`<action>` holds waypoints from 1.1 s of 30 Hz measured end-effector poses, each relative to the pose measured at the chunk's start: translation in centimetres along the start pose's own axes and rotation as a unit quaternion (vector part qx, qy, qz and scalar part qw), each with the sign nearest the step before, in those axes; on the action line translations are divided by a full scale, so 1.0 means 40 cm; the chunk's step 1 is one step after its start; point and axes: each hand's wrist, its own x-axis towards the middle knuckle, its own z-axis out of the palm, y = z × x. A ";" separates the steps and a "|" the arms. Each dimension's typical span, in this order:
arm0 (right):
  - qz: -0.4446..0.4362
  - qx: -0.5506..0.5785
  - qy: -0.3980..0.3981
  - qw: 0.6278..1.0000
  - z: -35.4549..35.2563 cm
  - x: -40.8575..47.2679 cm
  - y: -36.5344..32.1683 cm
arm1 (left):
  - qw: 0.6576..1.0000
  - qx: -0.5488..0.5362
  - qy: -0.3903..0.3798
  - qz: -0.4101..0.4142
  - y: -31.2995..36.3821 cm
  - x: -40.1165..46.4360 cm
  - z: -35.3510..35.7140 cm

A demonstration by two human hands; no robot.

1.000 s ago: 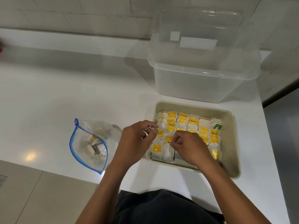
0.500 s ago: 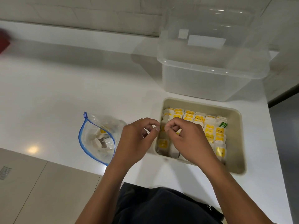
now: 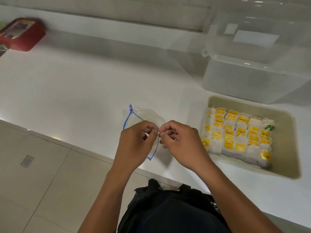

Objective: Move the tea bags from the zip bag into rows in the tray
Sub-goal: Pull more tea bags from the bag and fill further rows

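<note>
Since half a second ago, both your hands have left the beige rectangular plastic tray [image 3: 286, 115] and now meet over the clear zip bag with the blue seal [image 3: 134, 115] on the white desk [image 3: 84, 84]. Your left hand [image 3: 134, 145] and right hand [image 3: 181, 143] curl fingertip to fingertip; you seem to pinch something small between them, but it cannot be made out. The white tea bags with yellow tags [image 3: 235, 135] stand in roughly five rows in the tray, just right of your right grip; one tag is green. One clear plastic storage box [image 3: 252, 78] sits behind the tray, one red container [image 3: 23, 34] far left.
</note>
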 end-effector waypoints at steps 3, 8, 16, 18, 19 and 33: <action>0.022 -0.035 -0.042 0.998 0.062 0.011 0.000 | 0.999 0.007 0.013 -0.034 -0.065 0.013 -0.013; 0.035 -0.165 -0.124 0.978 0.150 0.033 0.001 | 0.998 0.047 0.033 -0.028 -0.162 0.046 0.002; 0.060 -0.325 -0.016 0.944 0.226 0.115 0.042 | 0.987 0.162 0.013 -0.015 -0.214 0.081 0.049; 0.077 -0.347 -0.019 0.934 0.238 0.134 0.040 | 0.984 0.175 -0.021 -0.038 -0.216 0.088 0.047; 0.078 -0.361 -0.018 0.929 0.247 0.143 0.041 | 0.983 0.175 -0.029 -0.046 -0.216 0.090 0.046; 0.005 -0.431 0.029 0.902 0.279 0.180 0.071 | 0.994 0.026 -0.072 -0.076 -0.254 0.118 0.013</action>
